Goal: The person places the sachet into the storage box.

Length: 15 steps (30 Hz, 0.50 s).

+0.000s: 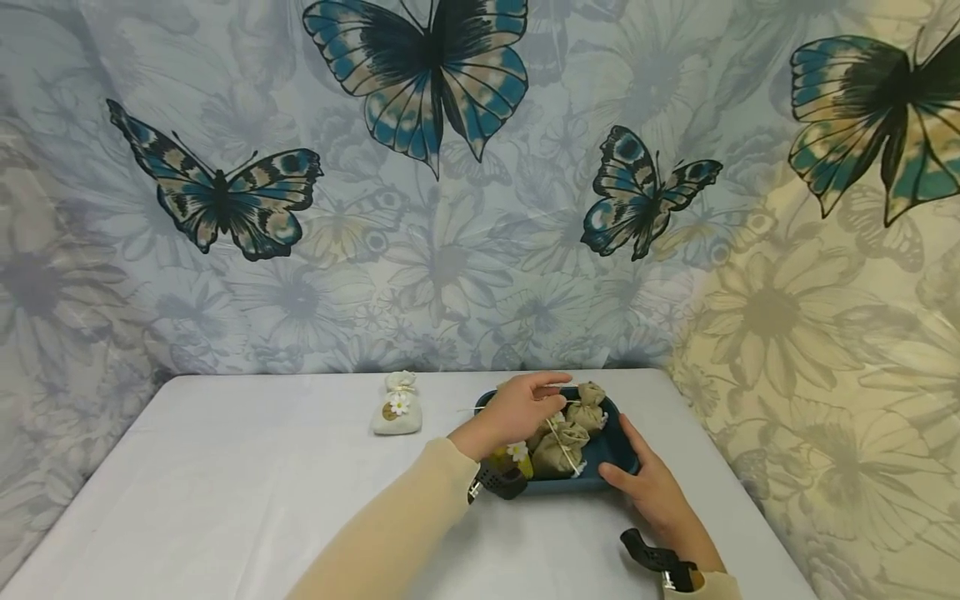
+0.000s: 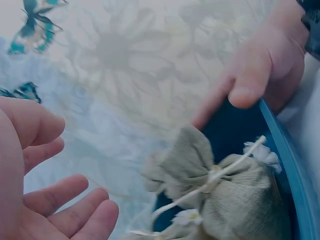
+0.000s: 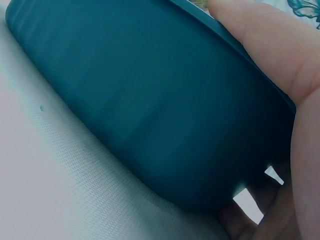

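Observation:
A dark blue plastic bin [image 1: 607, 454] sits at the right of the table with several small drawstring pouches in it. My right hand [image 1: 656, 487] grips the bin's right end, thumb at the rim and fingers around the outer wall [image 3: 150, 100]. Over the bin's back left part hovers my left hand [image 1: 521, 408]; its fingers are loosely bent, and the left wrist view shows nothing between them. Beneath it lie a tan pouch [image 1: 555, 457] tied with pale cord and another tan pouch [image 1: 590, 412]. A yellowish pouch with a white flower [image 1: 517, 452] is partly hidden by my left wrist.
One off-white pouch [image 1: 398, 410] with a white flower lies apart on the white-covered table [image 1: 225, 483], left of the bin. Behind the table hangs a butterfly-print cloth [image 1: 450, 275]. Each wrist wears a black strap.

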### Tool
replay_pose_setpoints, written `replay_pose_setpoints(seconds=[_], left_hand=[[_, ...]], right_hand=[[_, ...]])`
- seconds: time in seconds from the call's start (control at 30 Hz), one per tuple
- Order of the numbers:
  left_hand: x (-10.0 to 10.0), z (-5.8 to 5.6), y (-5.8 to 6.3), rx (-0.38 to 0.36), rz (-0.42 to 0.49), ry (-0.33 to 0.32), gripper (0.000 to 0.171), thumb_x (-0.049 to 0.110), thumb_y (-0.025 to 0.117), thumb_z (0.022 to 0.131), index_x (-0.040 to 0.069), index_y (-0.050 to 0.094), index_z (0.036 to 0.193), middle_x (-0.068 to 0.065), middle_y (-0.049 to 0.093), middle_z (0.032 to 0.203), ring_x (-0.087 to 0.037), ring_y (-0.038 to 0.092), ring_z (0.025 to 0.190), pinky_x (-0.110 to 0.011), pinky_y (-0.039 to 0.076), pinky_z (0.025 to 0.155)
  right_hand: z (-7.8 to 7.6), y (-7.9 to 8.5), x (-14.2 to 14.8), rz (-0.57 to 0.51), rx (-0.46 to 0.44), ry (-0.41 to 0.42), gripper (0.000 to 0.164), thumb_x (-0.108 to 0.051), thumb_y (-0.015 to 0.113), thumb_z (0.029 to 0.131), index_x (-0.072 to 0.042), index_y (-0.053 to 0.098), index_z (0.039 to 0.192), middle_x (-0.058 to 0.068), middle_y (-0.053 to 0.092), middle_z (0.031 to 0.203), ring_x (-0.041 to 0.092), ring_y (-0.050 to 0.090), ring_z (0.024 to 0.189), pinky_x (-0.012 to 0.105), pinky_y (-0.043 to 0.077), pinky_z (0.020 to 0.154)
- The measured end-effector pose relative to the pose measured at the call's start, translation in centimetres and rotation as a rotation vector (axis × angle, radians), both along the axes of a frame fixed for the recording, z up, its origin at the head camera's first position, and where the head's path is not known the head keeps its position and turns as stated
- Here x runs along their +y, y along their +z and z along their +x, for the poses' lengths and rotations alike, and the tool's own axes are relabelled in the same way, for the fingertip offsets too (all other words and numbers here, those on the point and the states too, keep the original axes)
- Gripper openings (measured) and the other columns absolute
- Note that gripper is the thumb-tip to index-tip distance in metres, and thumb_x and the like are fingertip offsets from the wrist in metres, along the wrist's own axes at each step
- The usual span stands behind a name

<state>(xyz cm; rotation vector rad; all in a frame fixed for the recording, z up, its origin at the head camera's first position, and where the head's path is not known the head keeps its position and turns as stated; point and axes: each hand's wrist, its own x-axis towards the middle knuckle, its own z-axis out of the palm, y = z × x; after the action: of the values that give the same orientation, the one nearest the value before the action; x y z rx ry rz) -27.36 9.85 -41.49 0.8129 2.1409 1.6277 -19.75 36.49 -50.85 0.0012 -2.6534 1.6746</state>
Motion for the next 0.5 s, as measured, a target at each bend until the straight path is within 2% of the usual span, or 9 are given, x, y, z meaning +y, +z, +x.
replay_pose_setpoints(seconds=[0.23,0.5], left_hand=[[-3.8,1.5,1.1,0.052,0.018,0.006,0.038,0.039,0.056,0.103,0.038,0.054,0.142,0.011,0.054,0.139,-0.011,0.051,0.127,-0.038,0.046,0.097],[-9.4,2.3,0.6,0.054,0.054,0.036,0.041,0.029,0.056,0.104,0.028,0.053,0.145,0.001,0.052,0.142,-0.021,0.053,0.127,-0.041,0.047,0.098]], right_hand=[[0.1,-0.1,0.1,-0.012,-0.013,0.000,0.092,-0.024,0.071,0.095,-0.024,0.009,0.162,0.011,0.005,0.165,0.039,0.002,0.148,0.066,0.008,0.111],[0.1,0.0,0.0,0.006,-0.013,0.013,0.093,-0.024,0.071,0.095,-0.022,0.007,0.162,0.011,0.004,0.165,0.041,0.001,0.147,0.067,0.008,0.110]])
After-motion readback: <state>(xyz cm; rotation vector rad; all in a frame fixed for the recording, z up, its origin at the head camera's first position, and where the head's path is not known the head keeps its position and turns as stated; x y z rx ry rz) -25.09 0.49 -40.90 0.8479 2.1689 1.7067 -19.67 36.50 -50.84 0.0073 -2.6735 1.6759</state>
